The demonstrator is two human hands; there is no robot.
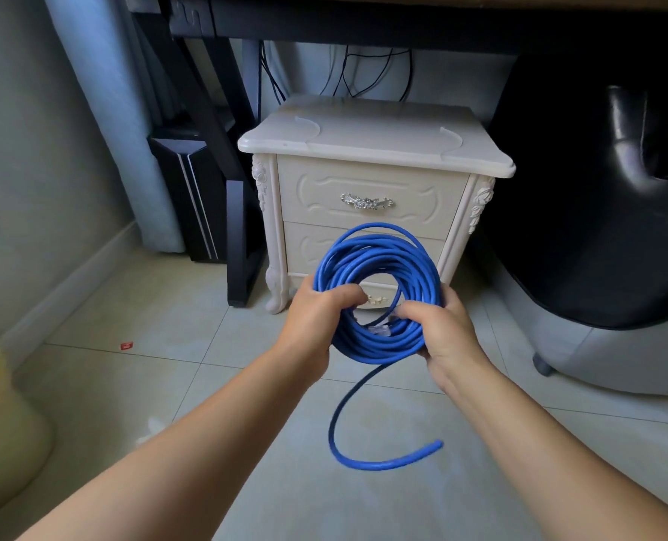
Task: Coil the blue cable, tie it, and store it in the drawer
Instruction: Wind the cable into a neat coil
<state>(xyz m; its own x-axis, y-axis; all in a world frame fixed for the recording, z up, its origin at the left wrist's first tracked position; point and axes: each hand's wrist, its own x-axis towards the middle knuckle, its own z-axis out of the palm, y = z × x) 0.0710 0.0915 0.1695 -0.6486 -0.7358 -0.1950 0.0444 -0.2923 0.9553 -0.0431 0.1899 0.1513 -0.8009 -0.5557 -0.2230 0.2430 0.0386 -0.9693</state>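
Observation:
The blue cable (379, 263) is wound into a round coil that I hold up in front of a cream nightstand (371, 150). My left hand (317, 318) grips the coil's left side, fingers curled through the middle. My right hand (441, 329) grips the lower right side. A clear plug lies against the coil's bottom strands between my hands. One loose end of the cable hangs below the coil and curves to the right above the floor. Both nightstand drawers are closed; the upper drawer (367, 177) has a silver handle, the lower one is mostly hidden behind the coil.
A black desk frame (238, 212) and a dark computer case (184, 189) stand left of the nightstand. A black chair (598, 212) fills the right. A pale yellow bin (0, 423) sits at the lower left. The floor is light tile with a small red scrap (126, 345).

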